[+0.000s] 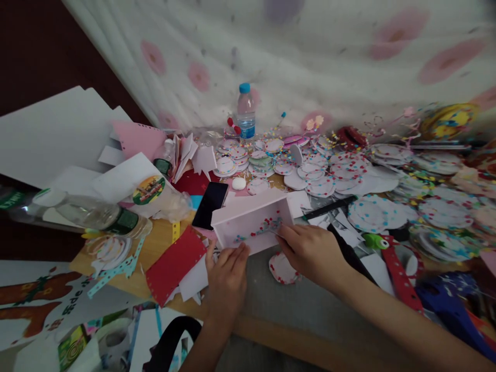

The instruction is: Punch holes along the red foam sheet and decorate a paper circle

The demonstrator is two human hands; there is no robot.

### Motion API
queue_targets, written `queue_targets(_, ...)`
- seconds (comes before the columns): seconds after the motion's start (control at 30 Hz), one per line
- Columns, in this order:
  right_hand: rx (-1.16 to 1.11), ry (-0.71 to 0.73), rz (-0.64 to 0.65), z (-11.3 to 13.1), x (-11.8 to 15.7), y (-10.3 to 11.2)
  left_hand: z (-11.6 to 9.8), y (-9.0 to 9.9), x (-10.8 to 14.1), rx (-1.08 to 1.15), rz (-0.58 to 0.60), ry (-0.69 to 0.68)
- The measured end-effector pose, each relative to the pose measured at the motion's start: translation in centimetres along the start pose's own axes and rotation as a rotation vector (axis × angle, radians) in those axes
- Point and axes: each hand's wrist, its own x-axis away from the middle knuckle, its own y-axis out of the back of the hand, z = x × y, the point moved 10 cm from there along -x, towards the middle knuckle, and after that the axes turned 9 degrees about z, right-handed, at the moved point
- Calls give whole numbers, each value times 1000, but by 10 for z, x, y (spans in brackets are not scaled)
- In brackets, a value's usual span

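Observation:
A small white open box (248, 221) with coloured dots scattered inside lies tipped toward me on the table. My left hand (227, 276) rests flat against its near left corner, fingers pressing the lower wall. At the box's right side, my right hand (310, 253) has its fingertips pinched at the rim, touching the dots inside. Whether it holds a dot I cannot tell. A dotted white disc (282, 269) lies partly under my right hand.
Several dotted paper discs (349, 175) cover the table's far and right side. A black phone (210, 204) lies left of the box, a red perforated sheet (174, 264) nearer. A water bottle (246, 110) stands at the back, another bottle (93, 214) lies at left. A green-capped tool (375, 241) sits right.

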Motion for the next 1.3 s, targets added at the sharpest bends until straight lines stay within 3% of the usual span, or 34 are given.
queue_targets(0.3, 53, -51, 113, 1, -19, -18, 2, 0, 0, 31, -8, 18)
queue_targets(0.43, 27, -31, 60, 2, -17, -12, 5, -1, -1, 34, 4, 27)
queue_targets(0.6, -3, -21, -87, -1, -7, 10, 4, 1, -3, 34, -1, 18)
queue_targets(0.8, -81, -80, -99, -10, -2, 13, 4, 1, -4, 17, -15, 12)
queue_targets(1.1, -533, -283, -153, -48, 15, 12, 21, 1, -19, 33, 22, 65)
queue_targets(1.3, -612, -324, -196, -54, 20, 15, 26, 13, -40, 27, -41, 32)
